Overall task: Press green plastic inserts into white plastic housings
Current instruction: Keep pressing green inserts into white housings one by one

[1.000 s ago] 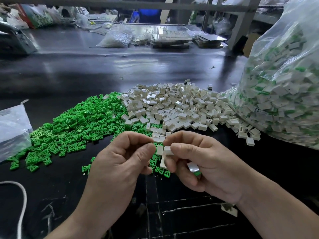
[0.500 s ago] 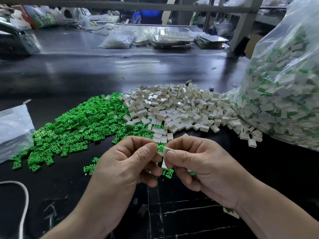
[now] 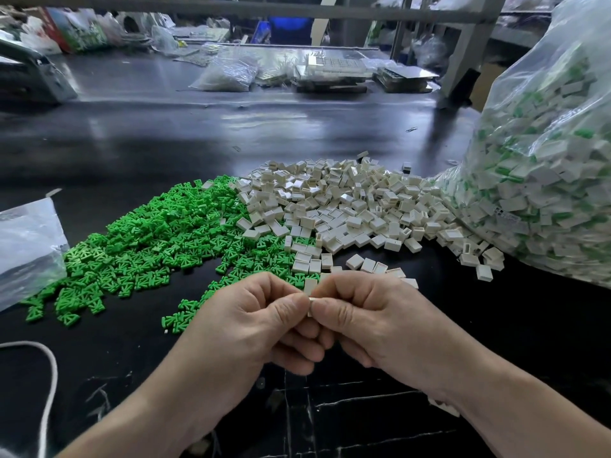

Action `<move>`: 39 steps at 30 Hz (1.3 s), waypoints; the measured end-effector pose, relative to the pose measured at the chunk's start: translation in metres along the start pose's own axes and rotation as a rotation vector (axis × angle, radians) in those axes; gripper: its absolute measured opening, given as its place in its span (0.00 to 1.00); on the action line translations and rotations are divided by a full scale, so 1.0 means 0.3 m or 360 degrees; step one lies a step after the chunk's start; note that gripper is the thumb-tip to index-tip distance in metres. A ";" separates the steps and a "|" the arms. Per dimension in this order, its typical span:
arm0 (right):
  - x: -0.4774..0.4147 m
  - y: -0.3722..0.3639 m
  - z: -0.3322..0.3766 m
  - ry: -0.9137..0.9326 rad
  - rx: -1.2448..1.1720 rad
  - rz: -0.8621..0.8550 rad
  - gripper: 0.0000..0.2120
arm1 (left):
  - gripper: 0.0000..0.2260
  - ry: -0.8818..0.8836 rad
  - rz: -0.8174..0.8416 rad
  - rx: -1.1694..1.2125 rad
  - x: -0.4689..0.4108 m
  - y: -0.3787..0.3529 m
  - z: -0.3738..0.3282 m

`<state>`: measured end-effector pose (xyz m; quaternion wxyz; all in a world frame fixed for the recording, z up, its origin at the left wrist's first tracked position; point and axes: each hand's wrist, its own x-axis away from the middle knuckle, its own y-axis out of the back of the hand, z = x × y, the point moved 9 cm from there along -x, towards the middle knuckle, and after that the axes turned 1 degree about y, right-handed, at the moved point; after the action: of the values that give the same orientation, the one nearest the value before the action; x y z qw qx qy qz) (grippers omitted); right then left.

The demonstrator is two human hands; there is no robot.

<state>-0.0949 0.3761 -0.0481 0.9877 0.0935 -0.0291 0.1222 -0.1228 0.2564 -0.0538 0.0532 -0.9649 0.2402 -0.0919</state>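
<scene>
A dark worktable (image 3: pixel 165 137) carries a heap of green inserts (image 3: pixel 158 239) on the left. It touches a heap of white housings (image 3: pixel 347 206) that runs up to a clear bag (image 3: pixel 545 180) of white-and-green pieces on the right. Just in front of the heaps, the left hand (image 3: pixel 251 322) and right hand (image 3: pixel 373 322) meet thumb to thumb, fingers curled, together pinching one white housing (image 3: pixel 310 300) (only a sliver shows).
</scene>
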 end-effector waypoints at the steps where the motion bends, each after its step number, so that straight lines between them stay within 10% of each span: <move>1: 0.002 -0.001 0.001 -0.0019 0.0004 0.0024 0.08 | 0.12 0.0030 0.0019 0.0008 0.001 -0.002 0.008; 11: 0.014 -0.041 0.029 -0.0036 -0.0555 0.0149 0.09 | 0.20 -0.0163 0.0028 0.0318 -0.011 0.024 -0.032; 17: 0.034 -0.162 0.028 -0.0060 -0.0155 0.0269 0.08 | 0.35 0.0050 0.0251 0.0494 0.014 -0.080 0.019; 35: 0.020 -0.179 0.056 -0.0027 -0.0289 0.0162 0.11 | 0.35 -0.0146 -0.0159 0.0460 0.025 -0.059 -0.021; 39: 0.000 -0.137 0.023 -0.0120 -0.0765 0.0123 0.08 | 0.17 -0.0455 -0.0214 -0.0080 0.036 -0.008 -0.096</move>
<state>-0.0850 0.3356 -0.0486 0.9743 -0.1408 -0.0977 0.1460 -0.1183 0.2517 -0.0237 0.0564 -0.9831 0.1673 0.0491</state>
